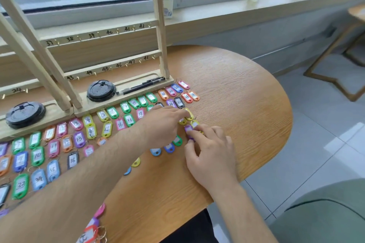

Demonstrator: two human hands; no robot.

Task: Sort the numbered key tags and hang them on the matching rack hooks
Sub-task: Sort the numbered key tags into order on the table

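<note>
From my remote seat I saw the tags (pixel 129 120) spread in rough rows over the wooden worktop (pixel 246 94), running from the left edge of view to just in front of the rack (pixel 160 25). Most lay face up with handwritten numbers showing. The rack stood upright at the back of the worktop, its crossbars marked with numbers in the thirties and forties, and a small brass hook (pixel 79 38) sat by each one. The left hand (pixel 164 122) reached across the rows from the lower left. Its fingers were stretched out fairly straight, and their tips rested on a yellow tag (pixel 190 115) near the right end of the layout. The right hand (pixel 211 152) sat just beside it, nearer the worktop's front edge, with its fingers curled. Its thumb and forefinger seemed to pinch a purple tag (pixel 188 129), though motion blur made that grip hard to confirm. More yellow tags lay touching or just beside the purple one. A blue tag and a green tag showed partly from under the left wrist. Two black pens (pixel 142 86) lay in the groove of the rack's base. A stack of black lids (pixel 101 90) sat just left of them, and a second stack (pixel 25 113) sat further left. On the windowsill behind, a paper cup (pixel 168 6) stood beside the rack's right post.
</note>
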